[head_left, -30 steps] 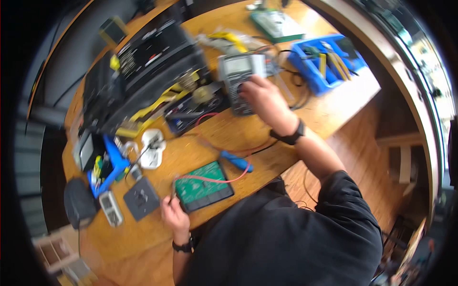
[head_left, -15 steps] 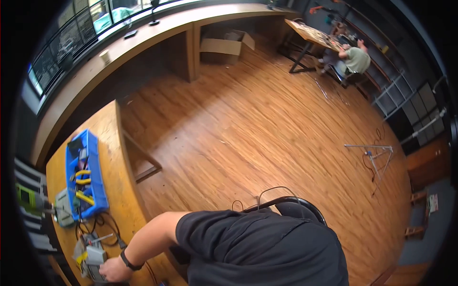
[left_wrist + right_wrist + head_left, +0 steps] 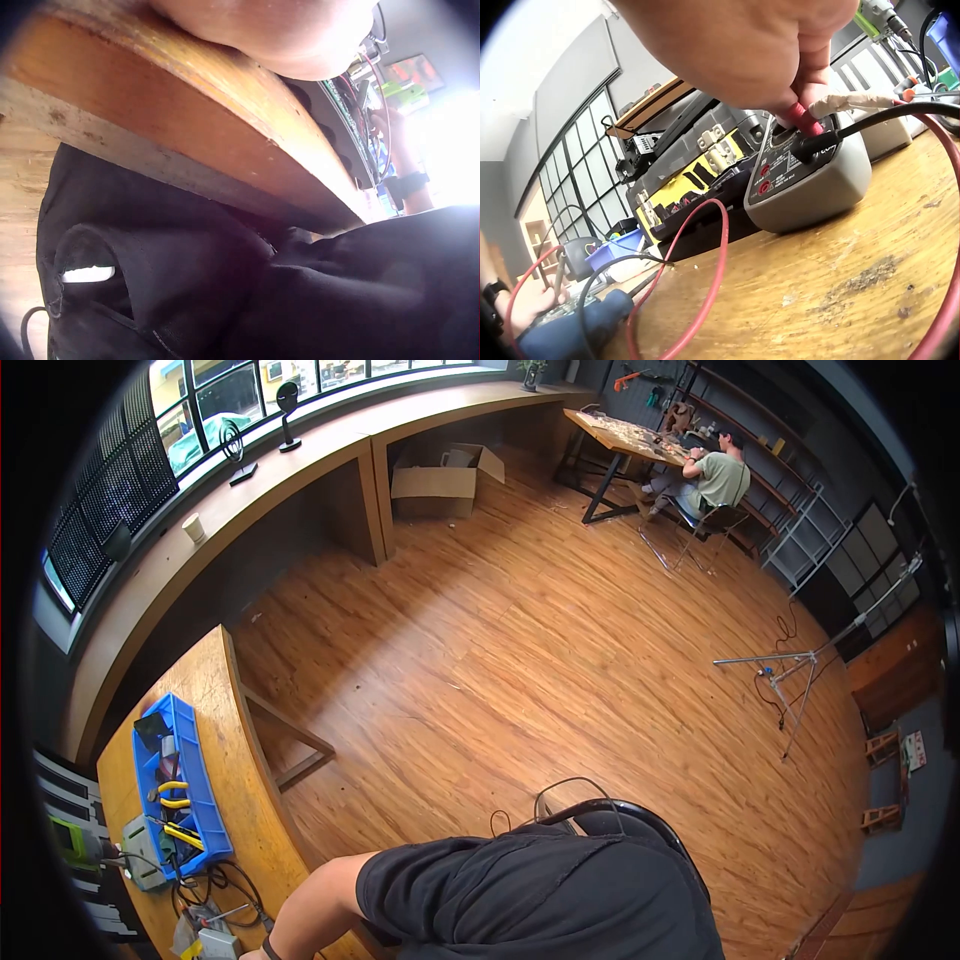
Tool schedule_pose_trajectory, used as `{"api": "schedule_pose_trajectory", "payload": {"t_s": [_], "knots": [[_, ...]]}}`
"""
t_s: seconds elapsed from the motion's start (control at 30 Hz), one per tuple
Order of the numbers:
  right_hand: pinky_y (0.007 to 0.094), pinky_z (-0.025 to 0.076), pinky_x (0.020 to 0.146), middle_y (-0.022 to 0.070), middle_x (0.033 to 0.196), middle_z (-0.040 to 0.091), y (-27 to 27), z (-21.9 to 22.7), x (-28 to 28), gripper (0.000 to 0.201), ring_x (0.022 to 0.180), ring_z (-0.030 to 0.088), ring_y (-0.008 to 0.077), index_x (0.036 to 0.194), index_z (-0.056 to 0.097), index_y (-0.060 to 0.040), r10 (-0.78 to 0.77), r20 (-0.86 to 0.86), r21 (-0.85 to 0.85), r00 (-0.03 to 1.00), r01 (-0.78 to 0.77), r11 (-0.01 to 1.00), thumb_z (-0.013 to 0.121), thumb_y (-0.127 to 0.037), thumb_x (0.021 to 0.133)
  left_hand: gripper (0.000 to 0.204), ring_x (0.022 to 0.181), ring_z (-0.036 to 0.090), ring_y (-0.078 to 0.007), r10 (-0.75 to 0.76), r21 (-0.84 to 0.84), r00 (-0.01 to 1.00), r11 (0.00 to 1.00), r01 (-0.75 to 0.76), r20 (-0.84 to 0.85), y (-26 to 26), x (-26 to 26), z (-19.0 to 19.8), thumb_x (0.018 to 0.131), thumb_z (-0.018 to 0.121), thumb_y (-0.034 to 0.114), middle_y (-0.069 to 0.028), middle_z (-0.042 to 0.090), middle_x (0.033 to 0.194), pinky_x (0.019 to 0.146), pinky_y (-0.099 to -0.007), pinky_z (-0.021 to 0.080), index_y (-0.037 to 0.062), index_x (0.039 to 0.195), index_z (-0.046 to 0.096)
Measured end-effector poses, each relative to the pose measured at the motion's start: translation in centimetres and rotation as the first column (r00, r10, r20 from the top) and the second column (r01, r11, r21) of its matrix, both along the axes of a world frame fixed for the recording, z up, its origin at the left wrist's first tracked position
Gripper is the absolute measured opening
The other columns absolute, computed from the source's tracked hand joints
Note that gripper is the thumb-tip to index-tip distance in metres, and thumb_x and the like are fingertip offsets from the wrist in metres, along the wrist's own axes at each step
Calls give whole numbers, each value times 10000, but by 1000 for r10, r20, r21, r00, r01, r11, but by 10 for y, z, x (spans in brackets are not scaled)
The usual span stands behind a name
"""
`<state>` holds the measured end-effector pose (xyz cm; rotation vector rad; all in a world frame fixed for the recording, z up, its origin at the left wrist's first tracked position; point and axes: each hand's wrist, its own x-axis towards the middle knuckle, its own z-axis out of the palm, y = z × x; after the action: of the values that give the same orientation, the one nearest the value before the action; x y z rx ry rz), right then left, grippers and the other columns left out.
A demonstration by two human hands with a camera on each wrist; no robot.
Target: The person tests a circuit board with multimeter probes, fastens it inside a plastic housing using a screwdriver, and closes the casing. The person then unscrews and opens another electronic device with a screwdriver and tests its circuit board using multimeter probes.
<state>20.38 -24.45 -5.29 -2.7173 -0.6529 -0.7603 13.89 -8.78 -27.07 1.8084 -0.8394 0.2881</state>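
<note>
In the right wrist view my right hand (image 3: 742,52) reaches over a grey multimeter (image 3: 817,195), its fingertips pinching at the dial behind a red plug (image 3: 808,124). A black plug (image 3: 817,142) sits in the meter beside it. My left hand (image 3: 536,301) holds a slim test probe (image 3: 558,274) near the circuit board's edge, with the red lead (image 3: 720,247) looping toward it. A blue-handled tool (image 3: 574,330) covers part of the board. The left wrist view shows the board (image 3: 349,124) side-on and my left hand's heel (image 3: 277,34). Both hands are outside the head view.
A black and yellow tool case (image 3: 697,165) stands behind the meter. In the head view a blue bin (image 3: 190,780) of pliers stands on the table (image 3: 235,760), with cables (image 3: 225,885) near it. Across the room a person sits at another table (image 3: 625,440); a tripod (image 3: 790,680) stands right.
The head view has swung from the tabletop toward the room. The right hand has dropped out past its bottom edge, and the seated person has come into view.
</note>
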Motion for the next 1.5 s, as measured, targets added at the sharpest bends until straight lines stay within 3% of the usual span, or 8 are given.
{"api": "schedule_pose_trajectory", "payload": {"t_s": [0.53, 0.63, 0.73, 0.83, 0.9, 0.97, 1.1, 1.5], "knots": [[443, 626, 949, 155, 1061, 776, 11, -20, 23, 179, 1094, 742, 342, 931, 839, -71, -105, 96, 88, 990, 97, 991, 772, -228, 875, 400, 1075, 755, -338, 93, 134, 995, 986, -97, 39, 29, -28, 17, 1168, 630, 221, -263, 760, 1239, 970, -440, 617, -112, 1391, 635], [429, 643, 856, 109, 959, 788, 10, 7, -11, 118, 989, 756, 314, 835, 828, -122, -116, -6, 53, 993, 117, 992, 733, -179, 878, 403, 1077, 755, -341, 309, 207, 947, 924, -321, 87, 122, -43, 35, 1167, 631, 223, -266, 759, 1243, 973, -442, 616, -112, 1391, 635], [408, 626, 719, 104, 943, 717, 3, 14, -29, 80, 919, 718, 275, 888, 758, -107, -57, 66, 63, 996, 53, 997, 693, -147, 913, 405, 1079, 756, -345, 711, 303, 677, 614, -729, 188, 264, -144, 103, 1167, 631, 225, -268, 758, 1246, 975, -443, 616, -112, 1392, 635], [374, 594, 724, 80, 967, 667, -4, 8, -27, 51, 935, 666, 249, 932, 715, -119, -143, -40, -14, 989, 142, 990, 676, -149, 918, 279, 984, 714, -386, 720, 473, 650, 673, -569, -244, 240, -179, 172, 1155, 626, 164, -270, 744, 1080, 872, -472, 542, -73, 1299, 652], [366, 565, 930, 62, 969, 650, -11, 26, -37, 36, 1039, 612, 271, 900, 725, -98, -115, 33, -503, 993, 116, 857, 701, -97, 928, 198, 983, 656, -476, 682, 437, 727, 678, -591, -75, 231, -180, 181, 1127, 630, 148, -259, 698, 1050, 877, -518, 513, -37, 1187, 670], [373, 563, 935, 83, 983, 655, -10, -5, -29, 41, 1027, 604, 276, 917, 745, -78, -85, 1, 168, 996, 83, 982, 731, -102, 948, 198, 1003, 653, -448, 682, 419, 730, 676, -605, -46, 233, -182, 176, 1133, 606, 171, -233, 685, 1026, 884, -518, 494, -18, 1147, 663], [470, 601, 832, 135, 1016, 679, -14, 8, -33, 118, 941, 712, 382, 1003, 772, -55, -79, -15, 331, 997, 80, 940, 809, -163, 974, 212, 983, 648, -435, 684, 454, 728, 666, -592, -54, 224, -180, 186, 1139, 586, 186, -212, 688, 1012, 875, -513, 486, -13, 1125, 658], [464, 588, 794, 156, 990, 685, -7, 14, -31, 126, 889, 712, 392, 992, 767, -31, -97, -45, 395, 994, 107, 913, 837, -127, 950, 212, 946, 647, -435, 666, 438, 743, 687, -580, -61, 224, -173, 189, 1130, 597, 188, -203, 686, 984, 851, -514, 487, -15, 1111, 656]]}}
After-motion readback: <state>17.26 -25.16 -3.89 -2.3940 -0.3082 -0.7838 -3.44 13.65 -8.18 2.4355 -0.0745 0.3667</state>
